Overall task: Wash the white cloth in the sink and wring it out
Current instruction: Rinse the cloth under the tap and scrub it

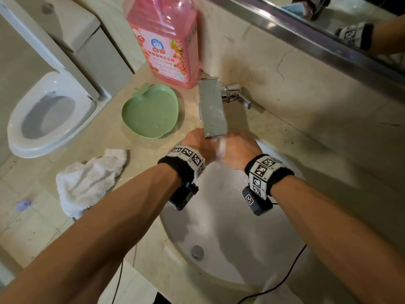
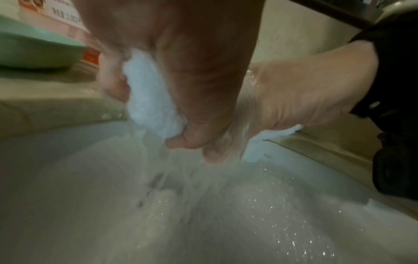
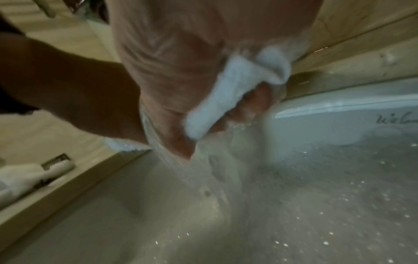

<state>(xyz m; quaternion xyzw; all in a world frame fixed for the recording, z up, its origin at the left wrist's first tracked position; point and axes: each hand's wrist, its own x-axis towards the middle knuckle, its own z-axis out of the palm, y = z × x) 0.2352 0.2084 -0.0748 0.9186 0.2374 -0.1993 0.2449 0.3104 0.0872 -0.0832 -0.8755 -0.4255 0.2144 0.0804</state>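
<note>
Both hands are close together under the chrome faucet, over the white sink. They hold one wet white cloth between them, and water streams off it into the basin. My left hand grips one end of the cloth with its fingers curled round it. My right hand grips the other end of the cloth in its fist. From the head view the backs of the hands and the faucet hide most of the cloth.
A second white cloth lies crumpled on the counter at left. A green apple-shaped dish and a pink detergent bottle stand behind it. A toilet is far left. The drain sits near the basin's front.
</note>
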